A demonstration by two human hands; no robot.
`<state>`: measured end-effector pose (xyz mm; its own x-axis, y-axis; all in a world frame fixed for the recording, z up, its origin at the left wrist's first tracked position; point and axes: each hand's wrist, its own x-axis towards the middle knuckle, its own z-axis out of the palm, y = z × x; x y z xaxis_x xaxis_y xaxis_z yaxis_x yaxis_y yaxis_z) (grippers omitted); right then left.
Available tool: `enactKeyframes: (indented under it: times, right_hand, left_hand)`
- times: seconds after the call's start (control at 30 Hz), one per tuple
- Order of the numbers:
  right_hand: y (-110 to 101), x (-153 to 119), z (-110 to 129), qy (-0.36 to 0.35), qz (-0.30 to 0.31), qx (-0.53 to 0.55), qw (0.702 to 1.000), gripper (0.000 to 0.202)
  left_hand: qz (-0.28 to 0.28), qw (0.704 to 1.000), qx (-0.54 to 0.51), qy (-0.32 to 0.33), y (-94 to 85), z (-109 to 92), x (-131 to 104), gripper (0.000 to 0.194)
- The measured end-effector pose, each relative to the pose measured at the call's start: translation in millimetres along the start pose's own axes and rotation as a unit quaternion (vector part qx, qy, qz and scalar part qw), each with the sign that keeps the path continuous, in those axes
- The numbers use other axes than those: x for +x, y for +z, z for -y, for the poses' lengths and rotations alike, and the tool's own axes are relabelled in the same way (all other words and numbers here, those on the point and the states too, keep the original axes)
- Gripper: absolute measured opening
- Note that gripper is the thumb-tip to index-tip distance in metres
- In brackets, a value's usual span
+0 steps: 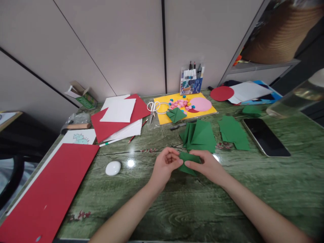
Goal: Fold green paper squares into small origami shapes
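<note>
Between my two hands is a piece of green paper (188,157), held just above the table near its middle. My left hand (165,165) pinches the paper's left edge between thumb and fingers. With thumb and fingers, my right hand (206,165) grips the right part of it. Just beyond lies a stack of green paper squares (201,133), and right of that a looser pile of green paper (233,132). A folded green paper piece (176,115) rests on the yellow sheet (162,118) at the back.
White scissors (152,110), a marker box (191,81) and pink paper circle (200,104) are at the back. A phone (266,137) and clear container (295,96) stand right. Left are a white mouse (113,168), red card (53,189) and white sheets (118,110).
</note>
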<state>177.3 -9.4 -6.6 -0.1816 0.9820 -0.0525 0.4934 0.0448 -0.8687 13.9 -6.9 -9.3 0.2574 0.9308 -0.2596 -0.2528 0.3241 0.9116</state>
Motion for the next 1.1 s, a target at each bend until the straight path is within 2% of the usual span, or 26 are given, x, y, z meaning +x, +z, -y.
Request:
enactKeyframes:
  times: [0.17, 0.3, 0.37, 0.47, 0.53, 0.73, 0.83, 0.9, 1.0, 1.1]
  right_hand:
    - [-1.3, 0.7, 2.2, -0.011, 0.026, -0.009, 1.000, 0.022]
    - [-2.1, 1.7, -0.6, -0.001, -0.012, -0.015, 1.000, 0.018]
    - [-2.1, 2.4, -1.2, 0.014, -0.014, 0.012, 1.000, 0.022]
    - [-2.7, 4.0, -0.3, 0.019, 0.069, 0.090, 0.993, 0.024]
    - [-3.4, 5.3, -0.4, 0.022, 0.109, 0.099, 0.989, 0.021]
    - [-6.9, 9.8, -4.1, 0.016, 0.038, 0.067, 0.997, 0.024]
    - [-7.2, 9.4, -2.8, -0.008, 0.021, 0.052, 0.998, 0.020]
    - [-6.0, 7.4, -1.2, -0.024, -0.017, 0.016, 0.999, 0.017]
    - [-3.9, 3.4, 0.5, -0.069, -0.103, -0.063, 0.990, 0.010]
    - [-3.0, 0.8, -0.1, -0.148, -0.142, -0.144, 0.968, 0.018]
  left_hand:
    - [-0.011, 1.000, 0.000, 0.008, 1.3, -0.9, -1.5, 0.020]
    - [0.000, 1.000, -0.003, 0.001, 2.3, 0.4, -1.0, 0.023]
    - [-0.007, 1.000, 0.001, 0.013, 2.1, 1.0, -0.3, 0.024]
    - [-0.045, 0.998, -0.004, 0.032, 1.2, 1.4, 1.2, 0.026]
    - [-0.071, 0.997, -0.026, 0.028, 0.7, 1.4, 2.3, 0.029]
    - [-0.075, 0.995, -0.059, 0.009, 1.7, 2.2, 2.7, 0.037]
    - [-0.047, 0.998, -0.028, 0.021, 2.6, 3.0, 1.5, 0.031]
    - [-0.037, 0.999, -0.005, 0.026, 2.7, 3.3, 1.3, 0.026]
    - [-0.041, 0.999, 0.018, 0.021, 2.0, 3.0, 1.4, 0.023]
    - [-0.049, 0.998, 0.035, 0.021, 1.5, 2.1, 1.3, 0.022]
